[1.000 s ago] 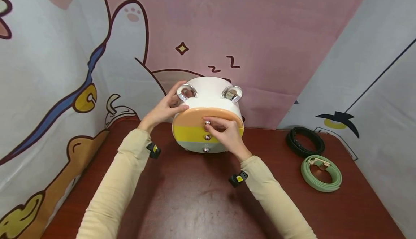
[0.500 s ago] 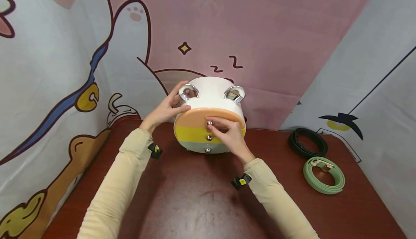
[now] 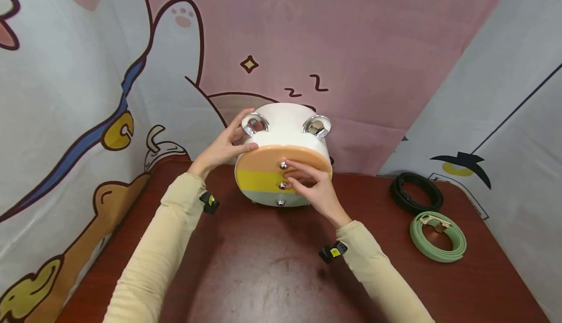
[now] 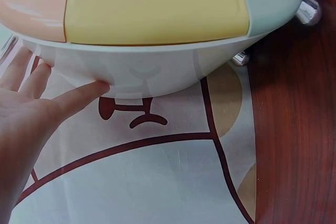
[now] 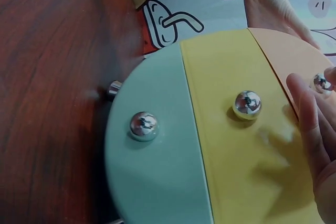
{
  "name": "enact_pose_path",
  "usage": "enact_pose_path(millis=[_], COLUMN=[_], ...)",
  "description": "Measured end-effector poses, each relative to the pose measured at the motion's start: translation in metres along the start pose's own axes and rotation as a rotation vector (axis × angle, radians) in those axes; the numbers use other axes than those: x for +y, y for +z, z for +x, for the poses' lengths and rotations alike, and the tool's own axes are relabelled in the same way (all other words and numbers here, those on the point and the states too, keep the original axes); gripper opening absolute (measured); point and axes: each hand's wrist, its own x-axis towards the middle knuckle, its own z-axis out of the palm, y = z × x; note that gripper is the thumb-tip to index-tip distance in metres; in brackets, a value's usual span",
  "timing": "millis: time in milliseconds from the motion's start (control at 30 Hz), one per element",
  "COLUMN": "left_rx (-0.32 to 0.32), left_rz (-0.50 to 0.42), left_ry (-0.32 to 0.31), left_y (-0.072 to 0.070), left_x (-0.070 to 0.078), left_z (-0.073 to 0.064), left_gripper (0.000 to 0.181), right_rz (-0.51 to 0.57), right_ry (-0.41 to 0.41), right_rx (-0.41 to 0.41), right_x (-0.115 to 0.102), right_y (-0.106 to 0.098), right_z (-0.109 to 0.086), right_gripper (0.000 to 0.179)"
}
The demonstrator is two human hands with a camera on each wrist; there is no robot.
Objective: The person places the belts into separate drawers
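- The right hand (image 3: 319,189) has loosened its pinch on the top knob (image 3: 283,166) and drawn back slightly.
- Its thumb (image 3: 299,187) has dropped clear; a fingertip (image 3: 293,164) may still touch, hard to tell.

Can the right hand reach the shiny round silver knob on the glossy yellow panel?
Likely yes: the right hand is close by, and nothing covers that shiny round silver knob on the glossy yellow panel.

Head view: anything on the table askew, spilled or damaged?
Nothing stands out: the striped box stands upright with no visible damage, its three knobs in place; the black belt and green belt lie coiled.
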Motion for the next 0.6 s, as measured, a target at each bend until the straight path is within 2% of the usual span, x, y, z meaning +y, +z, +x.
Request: enact_pose_path(millis=[100,233,400,467,600], left_rx=[-0.007,-0.004,0.000,0.000,0.012], left_rz=[-0.007,-0.002,0.019,0.025,0.027], left_ry=[0.004,0.001,0.001,0.004,-0.004], left_y=[-0.001,0.000,0.000,0.000,0.002], left_x=[0.000,0.000,0.000,0.001,0.004], left_z=[0.000,0.000,-0.001,0.000,0.001], left_gripper=[0.084,0.083,0.083,0.084,0.085], right_rz=[0.002,-0.002,-0.089,-0.138,-0.190], right_ry=[0.017,0.017,-0.006,0.010,0.057], right_rx=[-0.005,0.015,0.058,0.069,0.075], right_x=[0.005,0.024,0.015,0.008,0.013], right_y=[0.001,0.000,0.004,0.007,0.010], right_z=[-0.005,-0.012,-0.016,-0.018,-0.020], right_gripper=[0.043,0.046,0.036,0.031,0.025])
